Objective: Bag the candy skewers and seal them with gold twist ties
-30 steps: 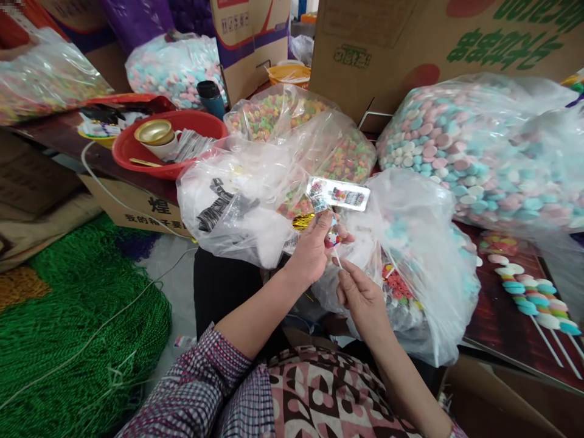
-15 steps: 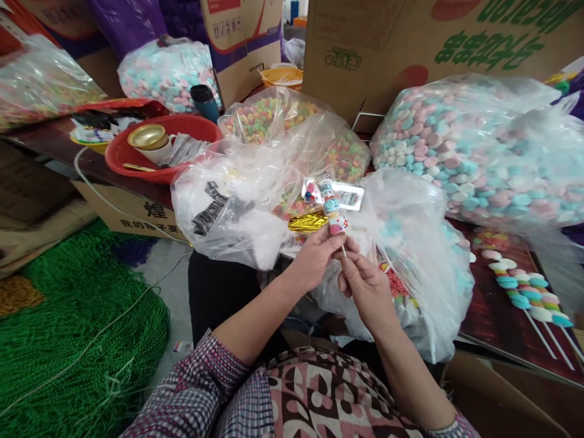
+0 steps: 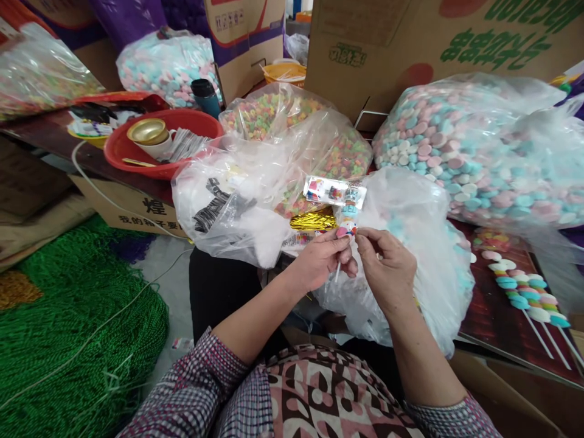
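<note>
My left hand (image 3: 326, 258) is closed on a candy skewer (image 3: 349, 210) of stacked pink, white and blue pieces inside a printed clear wrapper (image 3: 335, 190). Its white stick (image 3: 337, 272) points down below my fingers. My right hand (image 3: 383, 261) pinches at the right side of the wrapper's lower end; exactly what lies between those fingertips is partly hidden. Just left of the skewer lies a bundle of gold twist ties (image 3: 313, 219). Beneath it, more printed wrappers (image 3: 303, 239) show in part.
A clear bag of ring candies (image 3: 347, 158) lies behind my hands, a bag of pastel marshmallows (image 3: 424, 158) at back right. Several finished skewers (image 3: 529, 289) rest on the table at right. A red basin (image 3: 201, 125) holds bowls. Green cord (image 3: 91, 328) covers the left floor.
My right hand has left the stick and moved up and right to the wrapper's lower end. The skewer has shifted slightly right, while my left hand keeps hold of it.
</note>
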`<state>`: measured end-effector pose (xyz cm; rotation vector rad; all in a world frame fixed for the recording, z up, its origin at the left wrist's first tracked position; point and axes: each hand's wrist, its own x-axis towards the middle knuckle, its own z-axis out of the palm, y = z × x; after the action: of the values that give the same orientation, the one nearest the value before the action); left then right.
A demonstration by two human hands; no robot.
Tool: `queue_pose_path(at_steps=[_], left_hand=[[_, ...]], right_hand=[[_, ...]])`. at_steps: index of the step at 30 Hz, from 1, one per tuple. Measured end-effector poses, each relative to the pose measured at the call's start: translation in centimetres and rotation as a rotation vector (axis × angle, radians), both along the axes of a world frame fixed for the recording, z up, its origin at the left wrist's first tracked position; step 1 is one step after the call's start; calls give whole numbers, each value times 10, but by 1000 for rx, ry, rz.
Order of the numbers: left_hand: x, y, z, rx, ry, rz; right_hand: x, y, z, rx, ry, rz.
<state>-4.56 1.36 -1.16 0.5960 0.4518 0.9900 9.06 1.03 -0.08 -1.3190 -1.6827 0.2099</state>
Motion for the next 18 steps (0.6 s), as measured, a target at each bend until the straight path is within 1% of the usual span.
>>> queue_pose_path(at_steps=[4,10,14,16,18], left_hand=[[-1,1,-3,-43,5,-39],[-1,1,0,-71,30,-37],[3,-1,1,-96,63,-28],[6,-3,1,-114,88,32],[11,-4,1,-126,129,141]], right_hand=[[-2,0,-2,73,-82,-1],[-3,1,-6,127,-124,-29],[-2,6,-9,169,-212,-69],[-1,8,-11,222,-269,-87],[-2,8,-12,272,-322,-92]])
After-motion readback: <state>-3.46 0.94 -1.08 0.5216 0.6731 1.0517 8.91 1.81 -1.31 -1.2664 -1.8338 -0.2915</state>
